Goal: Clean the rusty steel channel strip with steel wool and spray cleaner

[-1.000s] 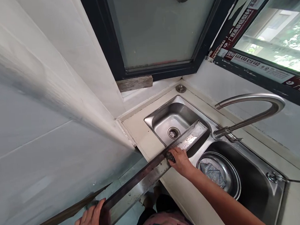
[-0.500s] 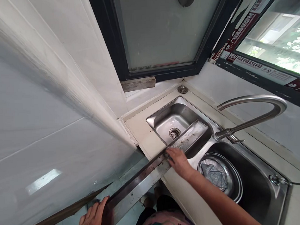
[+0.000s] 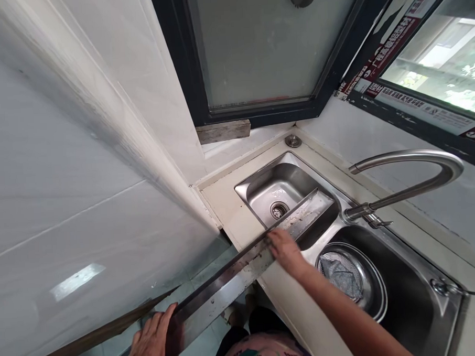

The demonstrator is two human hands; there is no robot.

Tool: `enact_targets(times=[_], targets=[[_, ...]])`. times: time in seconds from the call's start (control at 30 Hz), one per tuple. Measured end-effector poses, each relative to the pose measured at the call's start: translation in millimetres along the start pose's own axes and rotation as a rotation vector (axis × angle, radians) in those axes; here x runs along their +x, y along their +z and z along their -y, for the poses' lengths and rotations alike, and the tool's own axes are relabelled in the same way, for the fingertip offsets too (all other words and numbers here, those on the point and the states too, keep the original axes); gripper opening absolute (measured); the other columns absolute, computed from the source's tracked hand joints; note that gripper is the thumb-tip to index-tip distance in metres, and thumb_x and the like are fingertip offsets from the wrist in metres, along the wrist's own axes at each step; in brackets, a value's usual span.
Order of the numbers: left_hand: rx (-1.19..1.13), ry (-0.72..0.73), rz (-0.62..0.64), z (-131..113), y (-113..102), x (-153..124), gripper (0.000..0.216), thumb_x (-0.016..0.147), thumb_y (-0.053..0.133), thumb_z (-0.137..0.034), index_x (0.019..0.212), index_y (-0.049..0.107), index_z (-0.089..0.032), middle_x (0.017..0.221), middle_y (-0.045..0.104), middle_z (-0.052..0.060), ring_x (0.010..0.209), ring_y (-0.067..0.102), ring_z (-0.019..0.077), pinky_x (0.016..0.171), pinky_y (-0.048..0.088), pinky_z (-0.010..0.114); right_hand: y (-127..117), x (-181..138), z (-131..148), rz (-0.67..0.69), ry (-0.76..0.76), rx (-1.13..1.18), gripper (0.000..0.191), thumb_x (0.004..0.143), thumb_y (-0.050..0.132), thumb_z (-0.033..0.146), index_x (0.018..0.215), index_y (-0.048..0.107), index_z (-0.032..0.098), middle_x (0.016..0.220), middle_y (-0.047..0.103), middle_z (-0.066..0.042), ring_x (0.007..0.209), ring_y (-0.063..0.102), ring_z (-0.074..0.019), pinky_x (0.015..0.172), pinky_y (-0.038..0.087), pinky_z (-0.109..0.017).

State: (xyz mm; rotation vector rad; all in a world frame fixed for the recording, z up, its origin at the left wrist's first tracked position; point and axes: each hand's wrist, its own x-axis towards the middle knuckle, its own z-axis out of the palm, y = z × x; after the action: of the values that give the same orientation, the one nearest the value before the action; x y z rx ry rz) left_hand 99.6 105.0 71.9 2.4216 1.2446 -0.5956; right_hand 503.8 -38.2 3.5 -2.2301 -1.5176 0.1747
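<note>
A long greasy metal angle strip (image 3: 222, 286) runs diagonally from the bottom of the view to above the small stainless steel sink bowl (image 3: 257, 185). My left hand (image 3: 152, 342) grips its near end. My right hand (image 3: 286, 252) lies on the strip's upper face near the bowl's front edge. Wet grime and pale residue coat the far end of the strip (image 3: 304, 214). Any scouring pad under my right hand is hidden.
A curved steel faucet (image 3: 413, 162) rises between the bowls. The larger bowl (image 3: 416, 296) holds a steel strainer (image 3: 368, 282) with grey cloth. A brown rod (image 3: 90, 336) lies along the tiled wall (image 3: 82, 153). A window and wooden block (image 3: 223, 131) stand behind.
The dark scouring pad under my right hand's fingers no longer shows. The whole scene has shifted slightly right in view, and the strip's far end sits a little further over the bowl.
</note>
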Motion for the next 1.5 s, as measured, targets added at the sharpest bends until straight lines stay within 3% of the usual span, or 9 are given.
enact_targets(times=[0.1,0.2,0.5,0.77,1.03,1.1,1.3,1.37,1.5], targets=[[0.022,-0.002,0.003,-4,-2,0,0.084,0.065,0.053,-0.023,0.147,0.038,-0.018,0.131,0.058,0.015,0.124,0.049,0.033,0.101,0.034,0.045,-29,23,-58,-0.048,0.241,-0.049,0.044,0.082,0.055,0.016,0.125,0.063,0.013,0.122,0.059,-0.018,0.111,0.057,-0.0286,0.101,0.049,-0.046],[0.032,0.006,0.027,-8,-7,0,0.085,0.065,0.051,-0.02,0.149,0.036,-0.017,0.132,0.057,0.014,0.124,0.049,0.0315,0.101,0.033,0.043,-38,32,-73,-0.076,0.32,-0.083,0.047,0.083,0.054,0.017,0.129,0.06,0.01,0.124,0.058,-0.019,0.117,0.054,-0.031,0.106,0.045,-0.048],[0.014,0.046,0.075,-5,-4,1,0.095,0.061,0.053,-0.016,0.153,0.029,-0.017,0.137,0.053,0.015,0.127,0.047,0.0305,0.101,0.033,0.042,12,-11,78,0.158,-0.165,0.2,0.046,0.08,0.056,0.008,0.124,0.063,0.018,0.125,0.064,-0.012,0.117,0.056,-0.0249,0.109,0.044,-0.045],[-0.017,0.042,0.043,-13,-12,-7,0.089,0.063,0.053,-0.017,0.151,0.034,-0.017,0.129,0.056,0.014,0.123,0.049,0.0294,0.101,0.032,0.042,-19,16,-3,0.05,0.099,-0.052,0.036,0.084,0.053,0.015,0.117,0.066,0.009,0.12,0.062,-0.019,0.115,0.056,-0.0296,0.105,0.046,-0.047],[-0.036,0.061,0.05,-11,-6,-6,0.095,0.059,0.055,-0.016,0.151,0.032,-0.016,0.131,0.055,0.014,0.123,0.047,0.0298,0.103,0.031,0.042,18,-18,111,0.279,-0.311,0.122,0.042,0.085,0.056,0.012,0.126,0.063,0.017,0.129,0.063,-0.011,0.12,0.054,-0.0251,0.108,0.042,-0.042],[-0.042,0.058,0.035,-11,-2,-7,0.095,0.058,0.055,-0.015,0.151,0.032,-0.018,0.13,0.055,0.013,0.122,0.048,0.0295,0.102,0.032,0.042,11,-15,102,0.305,-0.288,0.085,0.04,0.086,0.055,0.012,0.124,0.064,0.017,0.128,0.064,-0.012,0.12,0.054,-0.0261,0.107,0.042,-0.042],[-0.021,0.021,-0.062,-18,-1,-15,0.088,0.062,0.055,-0.014,0.148,0.036,-0.021,0.127,0.056,0.011,0.12,0.047,0.0291,0.103,0.031,0.041,-27,9,14,0.227,0.041,-0.235,0.025,0.089,0.053,0.018,0.11,0.065,0.014,0.111,0.065,-0.017,0.105,0.058,-0.0306,0.093,0.043,-0.044],[-0.001,0.023,-0.084,-20,-3,-17,0.088,0.063,0.055,-0.012,0.148,0.037,-0.021,0.125,0.056,0.011,0.117,0.048,0.029,0.101,0.032,0.04,-24,4,27,0.223,0.029,-0.257,0.022,0.089,0.054,0.019,0.107,0.064,0.013,0.107,0.065,-0.016,0.102,0.058,-0.0303,0.092,0.042,-0.043],[0.021,0.049,-0.092,-19,-3,-18,0.089,0.062,0.055,-0.009,0.149,0.036,-0.02,0.125,0.056,0.012,0.116,0.047,0.0296,0.099,0.033,0.041,-1,-24,107,0.264,-0.151,-0.115,0.022,0.088,0.055,0.017,0.108,0.065,0.016,0.106,0.066,-0.014,0.102,0.057,-0.0291,0.093,0.041,-0.042]])
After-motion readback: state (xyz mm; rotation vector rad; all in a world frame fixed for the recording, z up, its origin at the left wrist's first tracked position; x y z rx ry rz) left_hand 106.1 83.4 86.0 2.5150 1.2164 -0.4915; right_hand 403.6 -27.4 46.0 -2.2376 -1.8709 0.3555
